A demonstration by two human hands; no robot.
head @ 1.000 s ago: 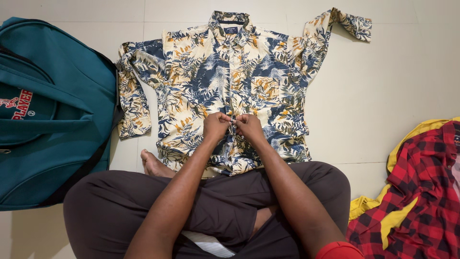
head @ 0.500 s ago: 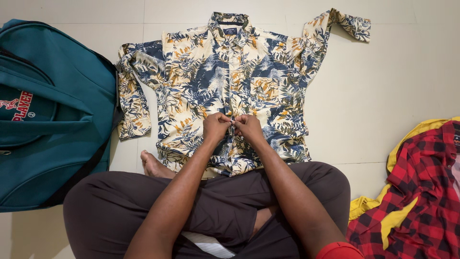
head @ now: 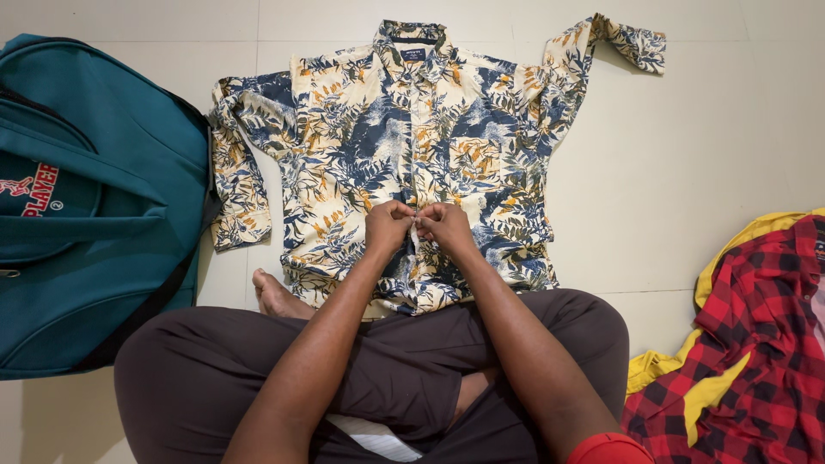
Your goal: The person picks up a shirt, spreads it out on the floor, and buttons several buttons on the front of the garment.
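While both hands, left hand (head: 388,225) and right hand (head: 445,225), pinch one floral shirt (head: 412,129), one teal bag (head: 86,206) lies beside.

Floor (head: 653,198) right of the shirt (head: 361,146) is open; teal bag (head: 86,215) crowds its left sleeve, red plaid shirt (head: 756,344) blocks lower right

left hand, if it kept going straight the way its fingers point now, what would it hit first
The left hand points right, across the floral shirt front, so it would meet the right hand first; their fingertips already look to be touching at the button strip.
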